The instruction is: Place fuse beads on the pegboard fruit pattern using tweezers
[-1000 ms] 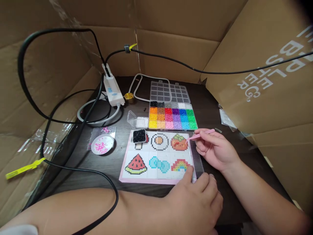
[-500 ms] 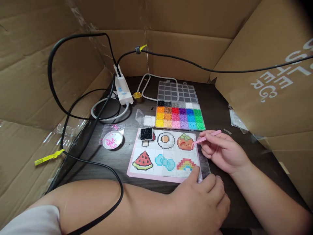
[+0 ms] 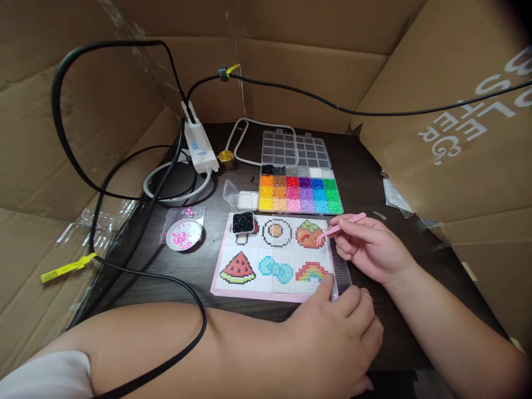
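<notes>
My right hand (image 3: 369,244) pinches pink tweezers (image 3: 349,219), their bent tips over the orange fruit picture (image 3: 310,235) at the top right of a pattern sheet (image 3: 257,295). On the sheet's right half lies a clear pegboard (image 3: 341,270) that sticks out past the right edge. My left hand (image 3: 341,332) lies palm down at the lower right corner, one finger stretched onto the board near the rainbow picture (image 3: 311,271). Its other fingers are bent and apart, with nothing visible in them. Whether the tweezers hold a bead is too small to tell.
Behind the sheet stands a sorted bead box (image 3: 299,191), lid folded back. A small tub of black beads (image 3: 243,223) sits on the sheet. Left are a white dish of pink beads (image 3: 184,235), a power strip (image 3: 199,147) and black cables (image 3: 100,188). Cardboard walls (image 3: 311,72) surround the table.
The whole view has shifted slightly, so things appear a little further left and up. The tweezer tips have moved slightly left, further over the orange fruit picture. The left hand keeps its place.
</notes>
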`<state>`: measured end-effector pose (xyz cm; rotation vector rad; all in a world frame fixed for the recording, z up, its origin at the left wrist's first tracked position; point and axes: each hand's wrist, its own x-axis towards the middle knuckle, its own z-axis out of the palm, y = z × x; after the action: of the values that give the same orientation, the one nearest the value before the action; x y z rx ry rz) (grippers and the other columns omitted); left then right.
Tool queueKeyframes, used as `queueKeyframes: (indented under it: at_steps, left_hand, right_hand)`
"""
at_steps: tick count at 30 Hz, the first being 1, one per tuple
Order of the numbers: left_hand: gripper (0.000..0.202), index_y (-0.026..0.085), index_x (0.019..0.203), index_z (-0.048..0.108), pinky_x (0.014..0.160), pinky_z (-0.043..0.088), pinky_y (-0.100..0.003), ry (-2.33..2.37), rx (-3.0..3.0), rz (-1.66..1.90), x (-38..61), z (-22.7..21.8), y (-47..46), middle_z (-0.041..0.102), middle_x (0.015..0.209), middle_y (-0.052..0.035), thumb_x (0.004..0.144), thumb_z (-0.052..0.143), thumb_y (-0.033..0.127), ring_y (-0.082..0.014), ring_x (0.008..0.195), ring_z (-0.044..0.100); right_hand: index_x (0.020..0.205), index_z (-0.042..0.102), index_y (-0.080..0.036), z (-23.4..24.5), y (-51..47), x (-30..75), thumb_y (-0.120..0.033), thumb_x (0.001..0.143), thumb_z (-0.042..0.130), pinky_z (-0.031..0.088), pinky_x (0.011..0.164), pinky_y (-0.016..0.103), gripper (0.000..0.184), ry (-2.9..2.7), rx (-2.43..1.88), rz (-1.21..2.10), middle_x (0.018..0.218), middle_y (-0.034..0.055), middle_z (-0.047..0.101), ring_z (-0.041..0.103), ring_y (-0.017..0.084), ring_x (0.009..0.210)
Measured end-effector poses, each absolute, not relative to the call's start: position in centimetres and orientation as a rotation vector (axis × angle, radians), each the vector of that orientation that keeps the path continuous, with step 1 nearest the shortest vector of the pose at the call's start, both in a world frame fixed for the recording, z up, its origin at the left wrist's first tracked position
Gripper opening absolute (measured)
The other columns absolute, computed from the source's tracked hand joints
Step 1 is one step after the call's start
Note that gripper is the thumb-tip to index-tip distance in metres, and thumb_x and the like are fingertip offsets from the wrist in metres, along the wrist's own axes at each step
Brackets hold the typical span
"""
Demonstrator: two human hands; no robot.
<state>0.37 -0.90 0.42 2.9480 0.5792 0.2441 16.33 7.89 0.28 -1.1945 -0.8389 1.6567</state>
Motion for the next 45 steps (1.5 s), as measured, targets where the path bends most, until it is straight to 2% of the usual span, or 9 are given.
queueKeyframes:
  at_steps: [10,24,28,32,36,39,45]
  left_hand:
    - [0.066,0.010,0.135,0.052,0.101,0.034,-0.057,0.582,2.942,0.254,0.3,0.5,-0.9,0.047,0.139,-0.0183,0.088,0.055,0.058,-0.0330,0.127,0.038]
    - [0.067,0.011,0.136,0.051,0.104,0.031,-0.057,0.587,2.940,0.237,0.4,0.3,-0.9,0.045,0.142,-0.0198,0.089,0.054,0.058,-0.0333,0.130,0.037]
    - [0.069,0.011,0.138,0.049,0.103,0.031,-0.058,0.587,2.955,0.241,0.4,-0.1,-0.9,0.044,0.144,-0.0205,0.089,0.052,0.060,-0.0335,0.130,0.038]
    - [0.071,0.011,0.137,0.049,0.101,0.034,-0.059,0.562,3.000,0.246,0.5,-0.3,-0.8,0.046,0.142,-0.0205,0.089,0.050,0.062,-0.0340,0.131,0.037]
    - [0.070,0.012,0.136,0.051,0.101,0.034,-0.059,0.550,3.019,0.233,0.5,-0.3,-0.7,0.047,0.142,-0.0202,0.089,0.048,0.063,-0.0334,0.130,0.040]
    - [0.071,0.011,0.138,0.050,0.102,0.034,-0.059,0.547,3.021,0.226,0.5,-0.3,-0.7,0.046,0.144,-0.0206,0.089,0.049,0.063,-0.0338,0.131,0.039]
    - [0.073,0.011,0.137,0.050,0.100,0.036,-0.059,0.553,3.014,0.232,0.5,-0.4,-0.7,0.045,0.144,-0.0210,0.087,0.050,0.064,-0.0334,0.129,0.040]
  right_hand:
    - [0.084,0.072,-0.014,0.4,8.0,16.3,-0.030,0.074,0.079,0.038,0.041,0.021,0.020,-0.790,-1.176,1.703,0.064,0.0019,0.062,0.045,0.008,0.046]
    - [0.079,0.074,-0.012,0.4,8.2,16.3,-0.028,0.072,0.080,0.038,0.040,0.020,0.018,-0.785,-1.116,1.673,0.073,0.0050,0.065,0.046,0.006,0.047]
    - [0.076,0.073,-0.011,0.7,8.3,16.0,-0.025,0.069,0.083,0.036,0.040,0.018,0.018,-0.698,-1.116,1.587,0.069,0.0035,0.063,0.044,0.005,0.047]
    - [0.077,0.074,-0.012,1.7,8.5,15.7,-0.026,0.069,0.083,0.040,0.042,0.018,0.019,-0.692,-1.151,1.446,0.079,0.0067,0.068,0.047,0.005,0.050]
    - [0.075,0.074,-0.014,3.2,9.6,14.8,-0.028,0.066,0.084,0.041,0.043,0.020,0.020,-0.820,-1.153,1.288,0.078,0.0061,0.068,0.051,0.007,0.051]
    - [0.072,0.074,-0.013,4.0,11.1,13.3,-0.031,0.069,0.082,0.041,0.043,0.021,0.020,-0.977,-1.118,1.193,0.079,0.0064,0.067,0.051,0.007,0.051]
    - [0.078,0.074,-0.013,3.1,14.1,9.9,-0.036,0.076,0.076,0.046,0.047,0.024,0.023,-1.205,-1.080,1.049,0.065,0.0023,0.063,0.052,0.009,0.050]
